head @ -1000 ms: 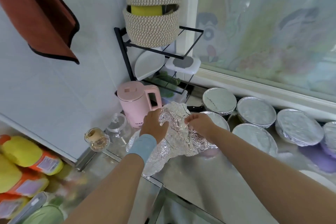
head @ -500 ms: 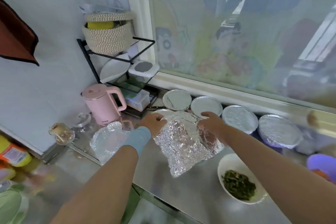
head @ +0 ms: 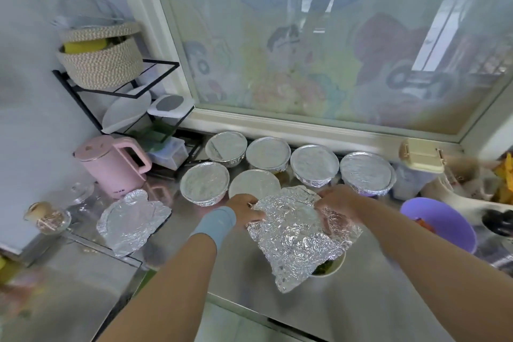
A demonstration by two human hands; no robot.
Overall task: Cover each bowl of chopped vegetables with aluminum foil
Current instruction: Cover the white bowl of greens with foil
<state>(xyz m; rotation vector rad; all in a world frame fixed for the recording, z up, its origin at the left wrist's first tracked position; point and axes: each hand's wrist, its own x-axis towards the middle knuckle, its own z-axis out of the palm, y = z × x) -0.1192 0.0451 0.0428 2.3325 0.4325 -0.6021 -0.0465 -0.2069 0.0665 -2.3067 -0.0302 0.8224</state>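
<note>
With left hand (head: 244,207) and right hand (head: 337,200) pinching far corners of the crumpled foil (head: 297,233), centre it over the bowl (head: 337,264), apparently of greens, near the counter (head: 341,300)'s front edge, then crimp.

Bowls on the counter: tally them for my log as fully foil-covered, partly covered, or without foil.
Foil-sealed bowls: 6
White bowl partly under the crumpled foil sheet: 1
Purple bowl, no foil: 1
Total: 8
The things at the far right edge are too blurred to count.
</note>
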